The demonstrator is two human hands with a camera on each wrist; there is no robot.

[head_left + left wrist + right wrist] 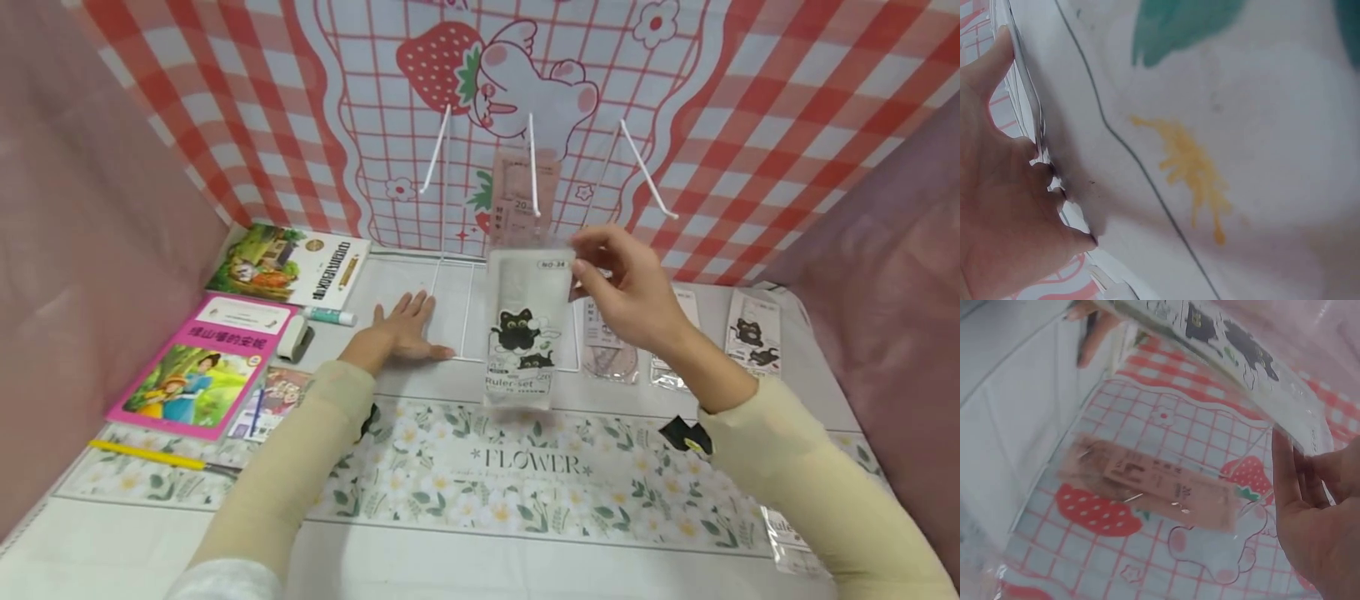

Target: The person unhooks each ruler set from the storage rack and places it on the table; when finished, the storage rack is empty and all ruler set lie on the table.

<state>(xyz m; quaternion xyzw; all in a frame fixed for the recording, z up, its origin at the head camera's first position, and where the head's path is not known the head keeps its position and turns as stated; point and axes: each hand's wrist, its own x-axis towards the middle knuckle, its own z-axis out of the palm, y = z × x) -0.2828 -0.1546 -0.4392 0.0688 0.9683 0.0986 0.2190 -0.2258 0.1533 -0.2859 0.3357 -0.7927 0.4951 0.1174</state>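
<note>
My right hand (630,287) pinches the upper right edge of a clear ruler set pack (525,333) printed with black cats, upright in front of the rack's middle prong. In the right wrist view the pack (1241,359) slants above the fingers of the right hand (1329,519). Behind it, a pink ruler pack (525,187) hangs on the white wire rack (534,167), partly covered in the head view. My left hand (405,329) lies flat with fingers spread, pressing at the left of the rack's base. The left wrist view shows that hand (1010,212) from the side.
Two bare prongs flank the middle one. More ruler packs (753,333) lie at the right. At left are a pink book (202,367), a white book (292,262), a glue stick (330,317), a small stapler-like item (295,339) and a yellow pen (150,455). Fabric walls enclose the table.
</note>
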